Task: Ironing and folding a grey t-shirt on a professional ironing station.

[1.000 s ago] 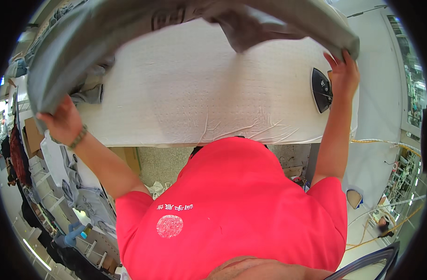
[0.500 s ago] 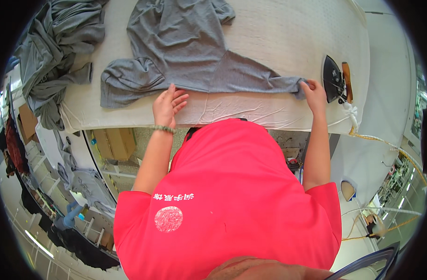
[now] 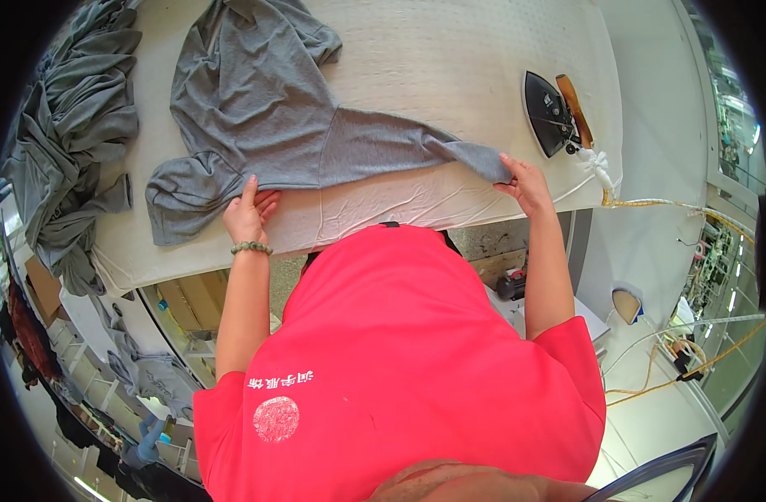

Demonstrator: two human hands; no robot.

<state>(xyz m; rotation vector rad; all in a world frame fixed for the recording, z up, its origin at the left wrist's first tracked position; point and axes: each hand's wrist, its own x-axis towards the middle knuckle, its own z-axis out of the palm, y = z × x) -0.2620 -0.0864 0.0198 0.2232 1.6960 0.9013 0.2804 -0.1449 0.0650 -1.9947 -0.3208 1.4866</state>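
Note:
A grey knit shirt lies on a padded, cream-covered pressing table, one sleeve stretched to the right and the other bunched at the left. My right hand pinches the end of the stretched sleeve between thumb and fingers. At the shirt's near edge, my left hand, with a beaded bracelet on its wrist, grips the cloth at the fingertips, the other fingers loosely curled below the edge. An iron with a black body and wooden handle rests beyond my right hand.
A heap of grey garments hangs over the table's left end. From the iron, a hose and cord run off to the right. Below the table stands a cardboard box. Dark clothes and a person are at the lower left.
The view has shifted, so the table, shirt and iron appear further left and turned slightly. Both hands stay at the same places on the shirt; the sleeve end looks twisted and pulled straighter.

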